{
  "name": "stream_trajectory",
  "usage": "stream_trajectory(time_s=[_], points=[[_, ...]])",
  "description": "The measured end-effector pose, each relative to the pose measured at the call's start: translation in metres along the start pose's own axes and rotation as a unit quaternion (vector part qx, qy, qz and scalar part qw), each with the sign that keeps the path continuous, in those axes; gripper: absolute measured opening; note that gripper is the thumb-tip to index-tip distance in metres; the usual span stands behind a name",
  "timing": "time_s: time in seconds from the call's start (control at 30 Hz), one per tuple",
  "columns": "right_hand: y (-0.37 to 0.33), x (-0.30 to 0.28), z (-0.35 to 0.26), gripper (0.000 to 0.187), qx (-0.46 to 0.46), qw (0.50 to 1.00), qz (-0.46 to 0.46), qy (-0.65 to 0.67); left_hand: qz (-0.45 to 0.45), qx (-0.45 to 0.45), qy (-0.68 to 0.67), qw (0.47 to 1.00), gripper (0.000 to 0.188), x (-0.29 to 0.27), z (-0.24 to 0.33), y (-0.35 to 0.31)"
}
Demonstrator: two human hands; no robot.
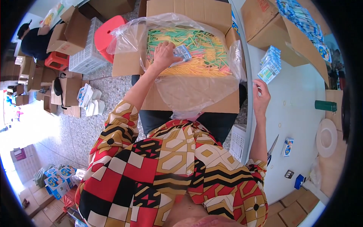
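Note:
A cardboard box (pixel 189 90) lined with clear plastic stands before me, filled with thin green, yellow and pink sticks (pixel 210 49). Over the sticks, my left hand (pixel 165 56) is closed on a small blue-and-clear packet (pixel 183 53). My right hand (pixel 261 99) is at the edge of the white table with its fingers curled together; whatever is between them cannot be made out. Just beyond its fingertips lies a fanned stack of blue packets (pixel 270 65).
On the table (pixel 278 113) are scissors (pixel 270 153), a single blue packet (pixel 288 146), a green cylinder (pixel 325 106) and a pale round lid (pixel 326 137). An open carton (pixel 261 22) stands at its far end. Left are a red stool (pixel 107 36), a white crate (pixel 85 51) and another person (pixel 36 41).

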State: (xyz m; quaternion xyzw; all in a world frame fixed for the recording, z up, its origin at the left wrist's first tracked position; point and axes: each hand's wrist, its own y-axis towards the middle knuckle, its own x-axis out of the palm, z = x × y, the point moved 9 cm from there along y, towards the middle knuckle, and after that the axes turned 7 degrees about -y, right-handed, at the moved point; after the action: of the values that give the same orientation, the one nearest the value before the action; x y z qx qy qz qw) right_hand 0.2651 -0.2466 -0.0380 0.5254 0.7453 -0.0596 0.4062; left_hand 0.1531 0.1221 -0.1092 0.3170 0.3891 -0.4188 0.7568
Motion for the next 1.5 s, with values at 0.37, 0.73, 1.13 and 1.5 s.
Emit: stream_trajectory(time_s=[0.37,0.73,1.13,1.5], points=[[0.005,0.024,-0.037,0.012,-0.055,0.997,-0.042,-0.016,0.104,0.060,-0.025,0.992,0.047,-0.017,0.015,-0.017],[-0.003,0.037,-0.047,0.012,-0.070,0.995,-0.076,-0.012,0.116,0.051,-0.064,0.990,0.021,-0.018,0.004,-0.009],[-0.003,0.056,-0.068,0.011,-0.107,0.990,-0.093,-0.009,0.154,0.154,-0.011,0.976,0.011,-0.029,0.017,-0.011],[0.044,0.090,-0.136,0.018,-0.146,0.983,-0.068,0.086,0.103,0.087,-0.271,0.953,0.016,-0.066,0.046,-0.021]])
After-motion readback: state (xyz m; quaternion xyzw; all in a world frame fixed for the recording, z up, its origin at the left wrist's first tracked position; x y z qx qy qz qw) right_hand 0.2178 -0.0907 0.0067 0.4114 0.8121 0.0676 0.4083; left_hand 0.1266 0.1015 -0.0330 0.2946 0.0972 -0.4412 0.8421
